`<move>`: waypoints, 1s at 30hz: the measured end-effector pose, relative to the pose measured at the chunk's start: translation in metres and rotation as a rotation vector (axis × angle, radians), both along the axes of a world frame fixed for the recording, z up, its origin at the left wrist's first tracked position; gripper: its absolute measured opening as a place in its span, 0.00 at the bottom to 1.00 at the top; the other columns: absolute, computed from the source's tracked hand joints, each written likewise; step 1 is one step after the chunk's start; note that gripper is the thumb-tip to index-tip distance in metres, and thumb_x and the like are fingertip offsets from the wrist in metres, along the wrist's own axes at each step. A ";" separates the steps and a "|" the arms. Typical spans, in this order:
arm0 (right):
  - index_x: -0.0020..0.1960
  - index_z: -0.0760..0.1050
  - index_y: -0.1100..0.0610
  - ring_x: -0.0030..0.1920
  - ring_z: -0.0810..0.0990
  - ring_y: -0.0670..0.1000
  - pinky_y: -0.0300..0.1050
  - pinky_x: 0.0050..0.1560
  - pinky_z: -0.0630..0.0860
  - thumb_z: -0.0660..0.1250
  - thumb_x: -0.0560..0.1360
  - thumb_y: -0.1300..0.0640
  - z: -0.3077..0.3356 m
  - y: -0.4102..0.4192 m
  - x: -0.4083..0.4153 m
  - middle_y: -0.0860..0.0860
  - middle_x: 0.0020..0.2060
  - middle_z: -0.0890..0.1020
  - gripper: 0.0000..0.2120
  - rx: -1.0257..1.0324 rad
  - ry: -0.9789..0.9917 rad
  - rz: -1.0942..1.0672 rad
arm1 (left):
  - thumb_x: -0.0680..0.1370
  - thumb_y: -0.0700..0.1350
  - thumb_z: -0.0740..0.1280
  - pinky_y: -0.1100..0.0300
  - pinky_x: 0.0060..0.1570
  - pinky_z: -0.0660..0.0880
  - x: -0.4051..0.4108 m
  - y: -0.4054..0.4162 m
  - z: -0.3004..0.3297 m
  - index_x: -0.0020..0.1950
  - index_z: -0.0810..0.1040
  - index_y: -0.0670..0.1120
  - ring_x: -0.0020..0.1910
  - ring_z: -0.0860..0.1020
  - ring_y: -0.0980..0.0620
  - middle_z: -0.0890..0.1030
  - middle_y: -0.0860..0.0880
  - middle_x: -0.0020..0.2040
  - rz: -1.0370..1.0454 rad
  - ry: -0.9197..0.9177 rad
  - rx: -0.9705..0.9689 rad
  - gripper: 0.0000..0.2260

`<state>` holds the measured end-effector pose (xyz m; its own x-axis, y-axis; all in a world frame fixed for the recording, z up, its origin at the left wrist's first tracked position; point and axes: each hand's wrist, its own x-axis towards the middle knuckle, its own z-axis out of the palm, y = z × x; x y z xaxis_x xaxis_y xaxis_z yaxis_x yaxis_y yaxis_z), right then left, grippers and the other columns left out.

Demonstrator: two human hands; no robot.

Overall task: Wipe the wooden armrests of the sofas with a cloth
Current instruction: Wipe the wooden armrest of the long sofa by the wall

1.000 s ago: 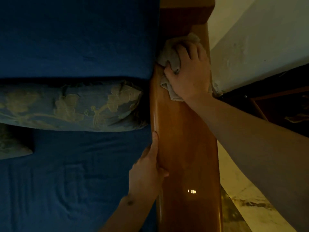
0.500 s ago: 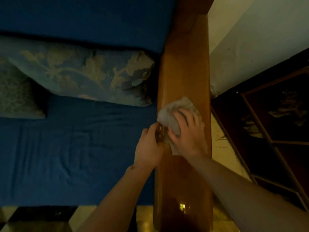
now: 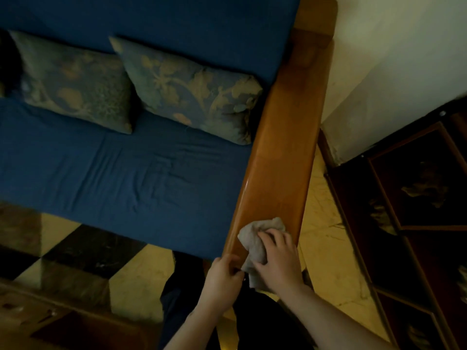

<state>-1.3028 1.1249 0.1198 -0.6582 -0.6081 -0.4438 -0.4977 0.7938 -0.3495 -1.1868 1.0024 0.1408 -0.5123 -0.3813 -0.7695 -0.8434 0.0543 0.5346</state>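
I'm pressing the cloth (image 3: 257, 238) flat under my right hand (image 3: 279, 258), fingers curled on it, at the armrest's (image 3: 285, 152) near end, left hand (image 3: 222, 276) gripping the rim, aiming to sweep evenly off the edge.

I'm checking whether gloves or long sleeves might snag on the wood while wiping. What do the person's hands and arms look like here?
Both are bare. The left hand and right hand wear no gloves, and no rings, watch or bracelets show in this dim picture. Both forearms are uncovered up to the frame's edge, with no sleeve or cuff in view. Dark clothing shows below, between the arms.
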 end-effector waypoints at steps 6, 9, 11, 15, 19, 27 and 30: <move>0.71 0.71 0.55 0.65 0.76 0.52 0.50 0.63 0.78 0.79 0.74 0.52 0.023 0.007 -0.015 0.52 0.69 0.74 0.30 -0.303 -0.325 -0.771 | 0.79 0.48 0.66 0.70 0.32 0.71 0.025 0.006 0.020 0.62 0.77 0.54 0.46 0.80 0.58 0.78 0.53 0.55 0.167 -0.042 0.011 0.11; 0.62 0.75 0.59 0.52 0.82 0.54 0.51 0.52 0.81 0.81 0.71 0.53 0.020 -0.001 -0.017 0.56 0.57 0.83 0.25 -0.202 -0.434 -0.891 | 0.79 0.48 0.66 0.65 0.35 0.71 0.032 0.008 0.020 0.62 0.77 0.53 0.47 0.79 0.56 0.79 0.53 0.54 0.176 -0.031 0.023 0.12; 0.55 0.79 0.59 0.46 0.81 0.54 0.49 0.50 0.79 0.81 0.72 0.54 0.022 -0.009 -0.023 0.56 0.51 0.85 0.17 -0.137 -0.516 -0.930 | 0.79 0.48 0.66 0.66 0.32 0.70 0.035 0.005 0.020 0.60 0.77 0.53 0.44 0.79 0.57 0.79 0.54 0.51 0.216 -0.026 0.033 0.10; 0.55 0.79 0.56 0.53 0.84 0.58 0.54 0.59 0.82 0.76 0.74 0.58 0.031 -0.026 -0.021 0.55 0.51 0.85 0.12 -0.093 -0.668 -0.856 | 0.79 0.48 0.67 0.63 0.35 0.73 0.043 -0.003 0.021 0.58 0.78 0.53 0.43 0.81 0.56 0.81 0.54 0.49 0.321 -0.001 0.067 0.08; 0.54 0.81 0.57 0.55 0.84 0.60 0.61 0.63 0.80 0.71 0.79 0.56 0.047 -0.057 0.002 0.59 0.53 0.86 0.06 -0.091 -0.549 -0.627 | 0.80 0.47 0.67 0.51 0.49 0.82 0.063 -0.018 0.028 0.58 0.78 0.52 0.48 0.81 0.52 0.81 0.52 0.51 0.449 0.001 0.115 0.08; 0.60 0.78 0.53 0.57 0.85 0.57 0.61 0.63 0.82 0.74 0.76 0.62 0.120 -0.210 0.106 0.57 0.57 0.86 0.14 -0.360 -0.839 -0.610 | 0.78 0.55 0.73 0.46 0.46 0.85 0.162 -0.099 0.084 0.61 0.76 0.50 0.53 0.83 0.44 0.80 0.44 0.57 1.177 0.065 0.431 0.16; 0.62 0.79 0.50 0.55 0.87 0.56 0.62 0.60 0.84 0.73 0.77 0.63 0.172 -0.291 0.167 0.55 0.55 0.87 0.16 -0.447 -1.016 -0.473 | 0.70 0.57 0.79 0.40 0.48 0.84 0.215 -0.157 0.131 0.59 0.76 0.49 0.56 0.82 0.38 0.80 0.40 0.59 1.468 0.286 0.621 0.23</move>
